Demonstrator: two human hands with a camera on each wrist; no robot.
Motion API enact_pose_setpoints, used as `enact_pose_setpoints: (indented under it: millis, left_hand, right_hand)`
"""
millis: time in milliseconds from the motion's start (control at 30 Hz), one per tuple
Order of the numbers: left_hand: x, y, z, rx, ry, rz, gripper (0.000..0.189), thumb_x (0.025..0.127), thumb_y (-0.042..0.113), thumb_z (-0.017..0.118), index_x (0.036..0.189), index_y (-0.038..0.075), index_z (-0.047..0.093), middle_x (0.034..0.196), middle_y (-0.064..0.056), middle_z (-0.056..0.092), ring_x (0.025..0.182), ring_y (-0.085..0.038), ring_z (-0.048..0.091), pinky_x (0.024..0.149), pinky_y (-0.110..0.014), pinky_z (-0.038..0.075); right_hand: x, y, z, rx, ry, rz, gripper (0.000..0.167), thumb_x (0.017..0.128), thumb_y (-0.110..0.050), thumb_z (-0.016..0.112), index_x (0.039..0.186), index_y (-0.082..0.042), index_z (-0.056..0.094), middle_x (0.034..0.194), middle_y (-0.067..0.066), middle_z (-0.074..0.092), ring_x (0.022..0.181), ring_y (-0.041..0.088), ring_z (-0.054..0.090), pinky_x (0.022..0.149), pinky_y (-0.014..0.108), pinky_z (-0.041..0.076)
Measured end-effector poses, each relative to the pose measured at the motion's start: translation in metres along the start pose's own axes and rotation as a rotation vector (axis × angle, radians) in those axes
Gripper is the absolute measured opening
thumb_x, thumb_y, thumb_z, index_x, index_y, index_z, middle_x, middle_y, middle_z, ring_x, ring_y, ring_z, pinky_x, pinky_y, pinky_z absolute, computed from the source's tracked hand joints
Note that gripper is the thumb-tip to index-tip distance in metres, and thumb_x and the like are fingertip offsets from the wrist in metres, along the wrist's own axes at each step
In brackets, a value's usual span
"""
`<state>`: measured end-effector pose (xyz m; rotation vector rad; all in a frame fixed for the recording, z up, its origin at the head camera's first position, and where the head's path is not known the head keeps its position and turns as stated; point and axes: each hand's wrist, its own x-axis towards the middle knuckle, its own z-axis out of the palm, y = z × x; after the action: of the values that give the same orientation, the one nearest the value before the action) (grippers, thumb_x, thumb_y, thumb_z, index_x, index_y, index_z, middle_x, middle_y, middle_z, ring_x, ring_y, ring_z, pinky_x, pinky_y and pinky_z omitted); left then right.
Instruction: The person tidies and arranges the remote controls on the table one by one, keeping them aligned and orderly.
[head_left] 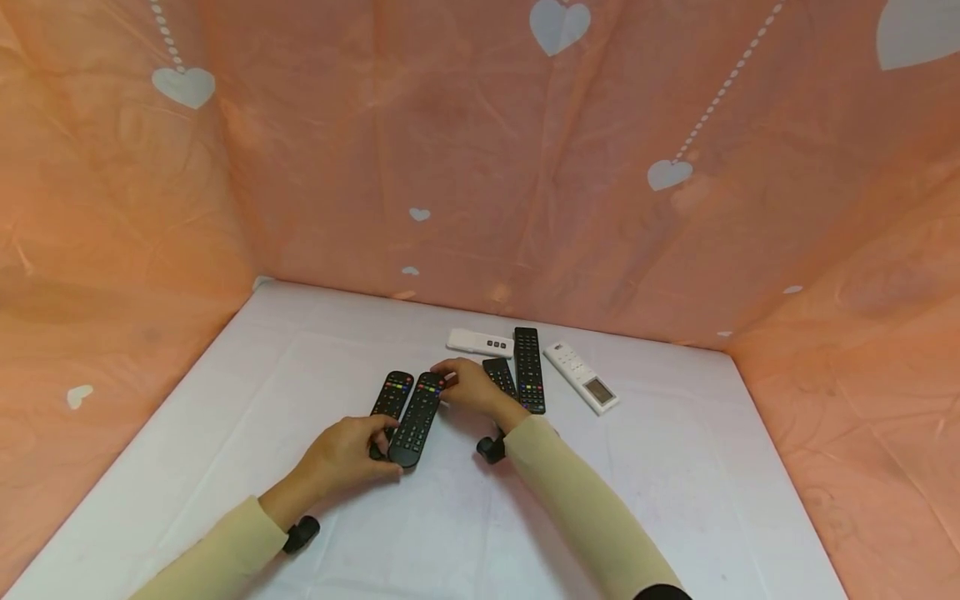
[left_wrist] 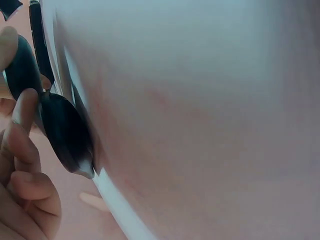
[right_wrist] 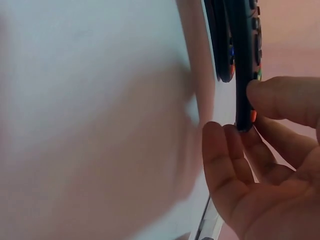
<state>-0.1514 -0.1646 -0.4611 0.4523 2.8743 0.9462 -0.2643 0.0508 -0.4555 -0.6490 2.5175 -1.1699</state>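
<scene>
A long black remote control [head_left: 417, 423] with coloured buttons is held at both ends, slightly raised over the white tabletop. My left hand [head_left: 341, 454] grips its rounded near end, thumb on one side and a finger on the other. At the far end, my right hand [head_left: 472, 387] pinches it; the right wrist view shows the thumb [right_wrist: 285, 97] against its edge. Close along its left side lies a second, similar black remote [head_left: 392, 397], partly covered by the left fingers. In the left wrist view this second remote [left_wrist: 65, 132] has its rounded end close to the table surface.
Beyond the right hand lie a white remote [head_left: 480, 342], a short black remote [head_left: 498, 374] partly hidden by that hand, and a long black remote [head_left: 528, 367]. Farther right is a white remote with a small screen [head_left: 581, 377]. Orange cloth walls [head_left: 465, 167] enclose the table [head_left: 315, 350].
</scene>
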Motion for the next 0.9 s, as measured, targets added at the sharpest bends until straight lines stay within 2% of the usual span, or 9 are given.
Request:
enact_pose_setpoints:
  millis: [200, 700, 900]
  left_hand:
    - [-0.002, 0.003, 0.001, 0.014, 0.01, -0.036, 0.064, 0.06, 0.037, 0.089, 0.116, 0.014, 0.066, 0.071, 0.014, 0.06, 0.064, -0.003, 0.052, 0.063, -0.024, 0.044]
    - [-0.003, 0.002, 0.003, 0.081, 0.036, -0.049, 0.064, 0.056, 0.043, 0.089, 0.11, 0.016, 0.067, 0.069, 0.013, 0.055, 0.063, -0.005, 0.049, 0.061, -0.025, 0.041]
    - [-0.003, 0.0, 0.004, 0.114, 0.046, -0.032, 0.063, 0.055, 0.046, 0.088, 0.108, 0.017, 0.068, 0.069, 0.014, 0.055, 0.062, -0.005, 0.048, 0.06, -0.026, 0.041]
  right_hand:
    - [0.002, -0.004, 0.003, -0.044, -0.013, 0.024, 0.045, 0.078, 0.007, 0.067, 0.122, 0.001, 0.062, 0.116, 0.019, 0.065, 0.102, 0.03, 0.066, 0.079, 0.026, 0.054]
    - [0.005, -0.005, 0.008, -0.052, -0.03, 0.023, 0.044, 0.079, 0.007, 0.065, 0.122, 0.001, 0.062, 0.115, 0.019, 0.065, 0.101, 0.029, 0.066, 0.081, 0.027, 0.053]
    - [0.007, -0.005, 0.012, -0.07, -0.03, 0.037, 0.043, 0.08, 0.006, 0.066, 0.122, 0.0, 0.062, 0.117, 0.019, 0.063, 0.102, 0.028, 0.065, 0.083, 0.028, 0.052]
